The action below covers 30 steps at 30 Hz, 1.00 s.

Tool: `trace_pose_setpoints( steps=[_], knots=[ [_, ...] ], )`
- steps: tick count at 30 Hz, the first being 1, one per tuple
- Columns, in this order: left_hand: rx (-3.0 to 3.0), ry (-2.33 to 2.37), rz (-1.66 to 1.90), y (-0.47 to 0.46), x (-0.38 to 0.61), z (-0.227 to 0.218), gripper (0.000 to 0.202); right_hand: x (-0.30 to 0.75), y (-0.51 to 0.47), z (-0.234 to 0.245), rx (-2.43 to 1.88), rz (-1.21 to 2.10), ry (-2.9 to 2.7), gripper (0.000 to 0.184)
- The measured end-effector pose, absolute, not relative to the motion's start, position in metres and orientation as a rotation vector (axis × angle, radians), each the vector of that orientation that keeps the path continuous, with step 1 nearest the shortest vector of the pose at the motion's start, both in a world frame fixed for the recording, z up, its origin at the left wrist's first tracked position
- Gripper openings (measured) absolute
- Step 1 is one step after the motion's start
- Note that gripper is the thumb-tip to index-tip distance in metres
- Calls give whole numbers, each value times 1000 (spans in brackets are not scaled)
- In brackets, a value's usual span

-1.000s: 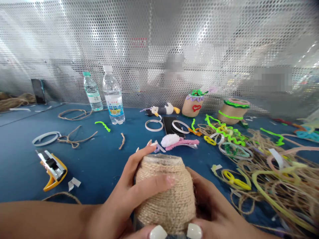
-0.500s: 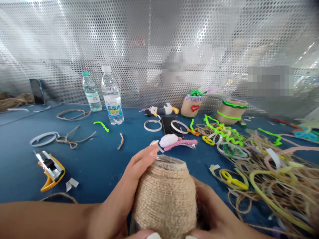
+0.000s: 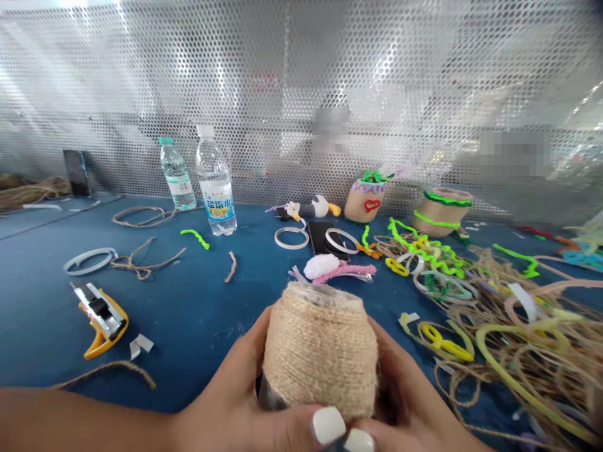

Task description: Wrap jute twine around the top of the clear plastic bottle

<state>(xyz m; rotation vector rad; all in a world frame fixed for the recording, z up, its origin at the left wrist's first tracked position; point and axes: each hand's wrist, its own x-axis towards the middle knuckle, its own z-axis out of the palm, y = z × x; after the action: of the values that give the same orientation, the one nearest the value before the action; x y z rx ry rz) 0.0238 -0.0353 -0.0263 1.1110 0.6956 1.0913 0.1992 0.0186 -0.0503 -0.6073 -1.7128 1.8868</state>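
Note:
Between my two hands is a jar wrapped in jute twine (image 3: pixel 323 348), its clear plastic rim showing at the top. My left hand (image 3: pixel 245 395) is closed round its left side, the thumb with a white nail across the lower front. On the right side my right hand (image 3: pixel 405 395) grips it, the thumb tip close to the other thumb. A dark, uncovered strip of the jar shows at its lower left. Just beyond it lie a white pom-pom (image 3: pixel 321 267) and a pink pipe cleaner (image 3: pixel 346 270). The fingers behind the jar are hidden.
At left lie a yellow utility knife (image 3: pixel 104 318) and a tape ring (image 3: pixel 89 261). Two water bottles (image 3: pixel 217 188) stand farther back. Tangled twine and pipe cleaners (image 3: pixel 532 351) cover the right side. Decorated twine jars (image 3: pixel 365 201) stand before a perforated metal panel (image 3: pixel 264 125).
My left fingers have come down from the jar's rim to its side. The left thumb has moved up onto the lower front, and the jar is turned slightly, showing a dark strip.

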Motion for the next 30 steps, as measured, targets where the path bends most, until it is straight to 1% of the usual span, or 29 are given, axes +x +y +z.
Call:
trace_pose_setpoints(
  steps=[4,8,10,13,15,17,21,24,27,30],
  knots=[
    [1119,719,1096,-33,19,-28,59,201,22,-50,-594,1835,-1764,75],
    [1020,728,1117,-34,17,-36,64,202,21,-52,-617,1770,-1854,72],
    [973,716,1107,-35,15,-40,67,202,21,-56,-634,1713,-1877,76],
    [1018,660,1080,-34,15,-39,67,203,20,-62,-691,1589,-1851,86],
    [1084,635,1081,-33,15,-36,65,203,21,-63,-713,1536,-1844,87],
    [1117,619,1085,-33,14,-34,68,203,22,-61,-696,1535,-1852,83],
    [1079,645,1092,-33,12,-37,87,200,23,-58,-621,1605,-1850,72],
    [1118,692,1140,-34,12,-42,93,199,23,-57,-623,1626,-1866,65],
    [1137,731,1201,-34,13,-45,88,200,22,-52,-662,1610,-1891,60],
    [1113,753,1217,-33,14,-42,71,201,21,-44,-725,1587,-1871,55]
  ],
)
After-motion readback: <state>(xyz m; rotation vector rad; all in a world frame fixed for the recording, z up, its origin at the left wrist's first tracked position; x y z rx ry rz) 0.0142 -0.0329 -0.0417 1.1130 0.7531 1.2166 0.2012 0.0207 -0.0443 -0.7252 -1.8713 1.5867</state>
